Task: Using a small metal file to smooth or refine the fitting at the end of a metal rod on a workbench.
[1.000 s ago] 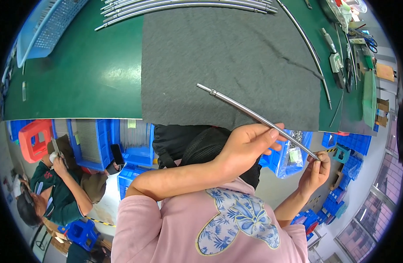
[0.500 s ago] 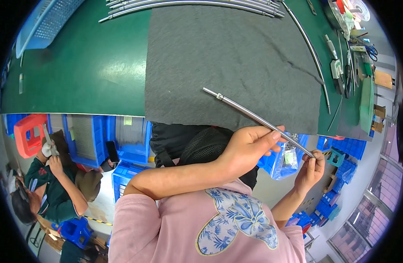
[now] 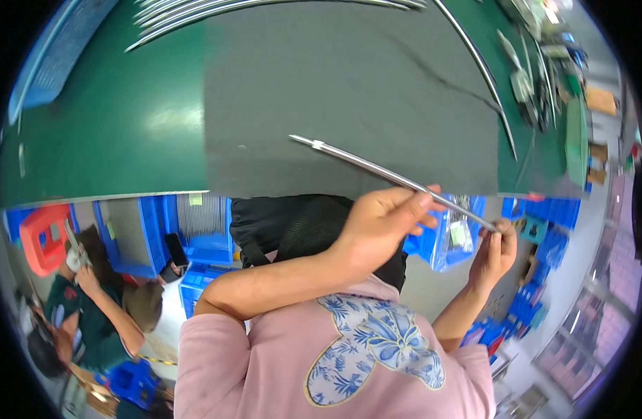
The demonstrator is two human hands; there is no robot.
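a big grey mat (image 3: 349,91) lies on a green table (image 3: 125,126), just above the fingers (image 3: 418,202). far above the fingers, at the top edge, lie some bent metal rods (image 3: 265,5). one more long bent rod (image 3: 485,70) lies up and to the right of them, near some small tools (image 3: 523,77). a clear bag (image 3: 452,237) sits just under the fingers. left of them is a black bag (image 3: 279,223), then blue bins (image 3: 202,230). a red crate (image 3: 45,234) and a person in green (image 3: 83,314) are far to the left.
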